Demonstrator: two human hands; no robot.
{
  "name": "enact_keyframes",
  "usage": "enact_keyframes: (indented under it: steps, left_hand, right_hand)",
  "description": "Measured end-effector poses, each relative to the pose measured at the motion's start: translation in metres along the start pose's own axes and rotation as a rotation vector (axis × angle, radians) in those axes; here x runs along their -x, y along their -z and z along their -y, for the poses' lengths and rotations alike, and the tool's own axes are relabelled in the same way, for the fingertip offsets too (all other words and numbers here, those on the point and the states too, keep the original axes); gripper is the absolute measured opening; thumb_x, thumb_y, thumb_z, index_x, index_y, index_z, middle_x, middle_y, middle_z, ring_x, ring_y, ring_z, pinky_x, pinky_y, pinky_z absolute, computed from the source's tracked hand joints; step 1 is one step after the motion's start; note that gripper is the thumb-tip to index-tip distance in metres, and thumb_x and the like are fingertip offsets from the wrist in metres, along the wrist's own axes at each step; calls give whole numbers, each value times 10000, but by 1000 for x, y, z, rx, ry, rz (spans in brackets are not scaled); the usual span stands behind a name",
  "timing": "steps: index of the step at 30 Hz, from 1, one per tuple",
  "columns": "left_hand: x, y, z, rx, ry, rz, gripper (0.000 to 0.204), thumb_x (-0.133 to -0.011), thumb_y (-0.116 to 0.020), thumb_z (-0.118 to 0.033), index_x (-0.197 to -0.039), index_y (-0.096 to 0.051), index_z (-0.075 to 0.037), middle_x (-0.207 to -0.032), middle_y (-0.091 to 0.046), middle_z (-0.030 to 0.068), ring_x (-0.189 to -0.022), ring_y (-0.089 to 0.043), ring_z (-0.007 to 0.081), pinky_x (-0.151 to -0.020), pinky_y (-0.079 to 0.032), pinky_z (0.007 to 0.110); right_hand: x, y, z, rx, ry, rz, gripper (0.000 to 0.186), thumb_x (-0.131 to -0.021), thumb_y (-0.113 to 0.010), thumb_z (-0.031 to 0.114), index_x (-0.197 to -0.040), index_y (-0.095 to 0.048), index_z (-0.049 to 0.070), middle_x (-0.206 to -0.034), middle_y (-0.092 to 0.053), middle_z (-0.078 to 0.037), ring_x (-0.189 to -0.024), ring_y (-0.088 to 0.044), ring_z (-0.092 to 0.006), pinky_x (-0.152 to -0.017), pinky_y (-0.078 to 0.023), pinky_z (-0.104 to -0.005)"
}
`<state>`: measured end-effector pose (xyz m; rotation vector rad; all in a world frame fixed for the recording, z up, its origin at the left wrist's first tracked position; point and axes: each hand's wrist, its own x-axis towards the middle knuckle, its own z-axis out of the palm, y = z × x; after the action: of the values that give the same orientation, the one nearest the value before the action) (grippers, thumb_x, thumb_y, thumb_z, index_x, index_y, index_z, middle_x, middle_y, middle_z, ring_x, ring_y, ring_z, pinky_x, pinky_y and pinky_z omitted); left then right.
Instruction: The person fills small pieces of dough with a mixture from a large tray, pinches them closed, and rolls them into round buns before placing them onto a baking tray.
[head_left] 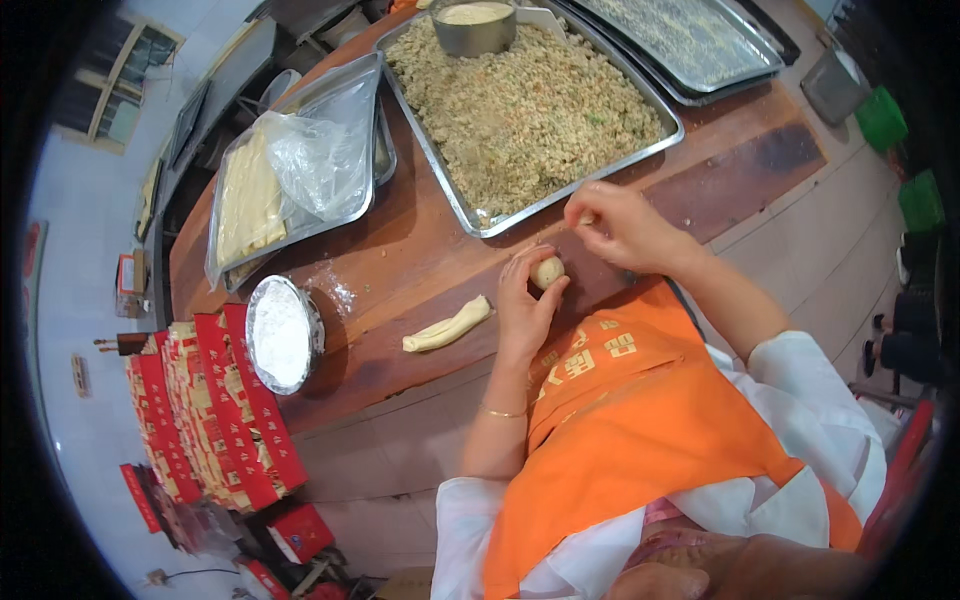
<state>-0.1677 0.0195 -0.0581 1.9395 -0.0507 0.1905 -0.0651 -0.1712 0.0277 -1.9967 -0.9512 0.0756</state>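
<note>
My left hand point(527, 300) is closed around a round, pale dough ball point(547, 272), held just above the near edge of the wooden table point(390, 285). To its right and slightly higher, my right hand point(612, 222) is curled with its fingers pinched. A small pale lump point(588, 215) shows between those fingers; its kind is hard to make out. Left of my left hand, a short rope of dough point(447, 325) lies on the wood. Beyond both hands stands a large metal tray point(470, 222) heaped with crumbly, speckled filling point(530, 115).
A metal bowl point(318, 325) of white flour point(280, 333) stands at the table's left edge. Behind it, a tray point(352, 208) holds dough sheets point(250, 195) under clear plastic point(320, 160). A metal pot point(475, 35) sits in the filling. Red boxes point(240, 400) are stacked at left.
</note>
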Motion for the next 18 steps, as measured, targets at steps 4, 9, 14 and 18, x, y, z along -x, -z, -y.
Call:
enact_keyframes:
  steps: [4, 9, 14, 18]
  left_hand:
    - [5, -9, 9, -98, -8, -105, 423, -813, -743, -64, -1220, -628, -65, -1296, -588, 138, -1241, -521, 313, -1054, -402, 409]
    - [4, -2, 15, 56, 109, -47, 459, -852, -710, -55, -1295, -592, -25, -1301, -589, 125, -1204, -551, 263, -1037, -429, 381]
    - [7, 4, 17, 92, 229, -36, 426, -900, -692, -75, -1306, -580, -7, -1283, -593, 100, -1121, -586, 178, -958, -482, 314]
    - [9, 5, 18, 161, 248, -41, 418, -923, -687, -90, -1312, -570, 8, -1257, -603, 86, -1073, -595, 146, -908, -498, 280]
  right_hand:
    - [36, -49, -58, 278, 91, -65, 255, -798, -667, 49, -1051, -648, 74, -1218, -614, -102, -1220, -522, -326, -1031, -407, -445]
    - [49, -26, -61, 175, -17, -370, 305, -793, -679, 50, -1095, -662, 93, -1242, -614, -99, -1203, -540, -318, -1034, -400, -455]
    - [54, -39, -58, 73, -50, -88, 376, -783, -731, 96, -1147, -638, 98, -1199, -625, -103, -1156, -561, -314, -1015, -407, -474]
    - [41, -64, -41, 55, 38, -2, 486, -756, -775, 144, -1206, -596, 101, -1204, -614, -106, -1173, -542, -317, -1003, -406, -483]
